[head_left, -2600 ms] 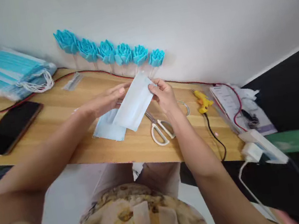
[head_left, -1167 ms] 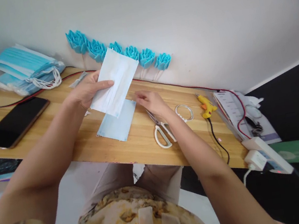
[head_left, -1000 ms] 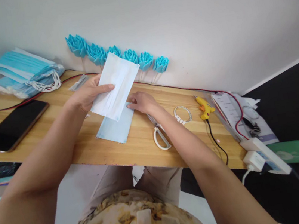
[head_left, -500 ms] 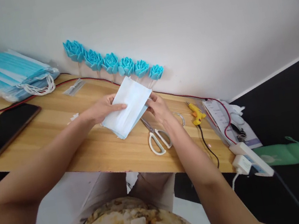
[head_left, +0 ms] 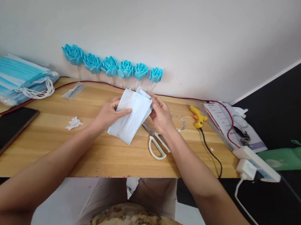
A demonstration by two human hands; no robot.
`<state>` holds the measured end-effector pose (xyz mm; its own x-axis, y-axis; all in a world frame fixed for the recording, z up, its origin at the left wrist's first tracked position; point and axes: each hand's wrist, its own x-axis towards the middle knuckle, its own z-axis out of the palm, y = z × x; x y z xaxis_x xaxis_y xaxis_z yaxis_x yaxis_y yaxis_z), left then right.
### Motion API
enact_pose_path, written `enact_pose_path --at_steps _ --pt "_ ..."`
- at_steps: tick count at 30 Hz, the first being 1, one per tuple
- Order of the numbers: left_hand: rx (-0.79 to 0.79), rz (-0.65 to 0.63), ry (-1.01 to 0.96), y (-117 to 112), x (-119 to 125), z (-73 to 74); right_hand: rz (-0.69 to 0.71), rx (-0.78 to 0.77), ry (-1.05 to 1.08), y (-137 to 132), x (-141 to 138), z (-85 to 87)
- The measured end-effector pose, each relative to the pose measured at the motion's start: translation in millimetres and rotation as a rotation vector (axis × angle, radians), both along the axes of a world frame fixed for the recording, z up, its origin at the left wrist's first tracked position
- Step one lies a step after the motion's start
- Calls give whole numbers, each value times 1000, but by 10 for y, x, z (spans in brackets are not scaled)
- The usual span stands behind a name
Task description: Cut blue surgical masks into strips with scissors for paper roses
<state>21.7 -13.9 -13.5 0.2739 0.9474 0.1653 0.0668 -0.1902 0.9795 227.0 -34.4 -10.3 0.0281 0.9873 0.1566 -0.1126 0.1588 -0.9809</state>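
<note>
My left hand (head_left: pixel 112 114) is closed on the left side of a small stack of pale blue-white face masks (head_left: pixel 129 119), its thumb lying flat on top. The masks show no ear loops. At the stack's right edge, my right hand (head_left: pixel 160 111) pinches a corner between thumb and fingers. The layers are fanned apart there, with one sheet poking out behind the front one. Below my right wrist lie scissors (head_left: pixel 156 147) with white handles, partly covered by my forearm. A roll of clear tape (head_left: pixel 183 121) rests just right of that hand.
Blue folded flowers on sticks (head_left: pixel 110 66) lean on the wall. Masks with white loops (head_left: pixel 15 75) are piled at left, near a phone (head_left: pixel 2 132) and white scraps (head_left: pixel 73 123). A yellow glue gun (head_left: pixel 197 115), a power strip (head_left: pixel 258 165) and a green pouch (head_left: pixel 292 158) are at right.
The masks have lowered slightly in my hands, and their layers have spread at the upper right, where a rear sheet now sticks up. The view has tilted a little.
</note>
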Motion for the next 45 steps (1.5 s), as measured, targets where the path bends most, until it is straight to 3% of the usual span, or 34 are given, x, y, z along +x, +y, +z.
enact_pose_path --at_steps 3,6,11,15,22,29,33,38,45 --pt "-86 71 -71 -21 2 2 134 83 21 -67 -65 36" --pt "5 162 -111 -64 -4 42 210 120 -31 -121 -127 -17" --pt "183 162 -91 -143 28 73 26 129 -204 -154 -183 -149" --pt "235 151 -195 -81 100 -27 28 74 -134 -109 -179 -209" --pt "93 28 -315 7 40 -12 25 10 -117 -85 -164 -231" --pt "-250 -26 -85 -29 12 -41 33 70 -232 -121 -151 -217" --pt "-345 3 -238 -50 44 -58 63 117 -172 -131 -167 -164" --pt "-356 -24 -497 -35 45 -43 -27 253 -177 -126 -139 -103" --pt "-456 -47 -624 -12 53 -23 -242 636 -645 -171 -87 -12"
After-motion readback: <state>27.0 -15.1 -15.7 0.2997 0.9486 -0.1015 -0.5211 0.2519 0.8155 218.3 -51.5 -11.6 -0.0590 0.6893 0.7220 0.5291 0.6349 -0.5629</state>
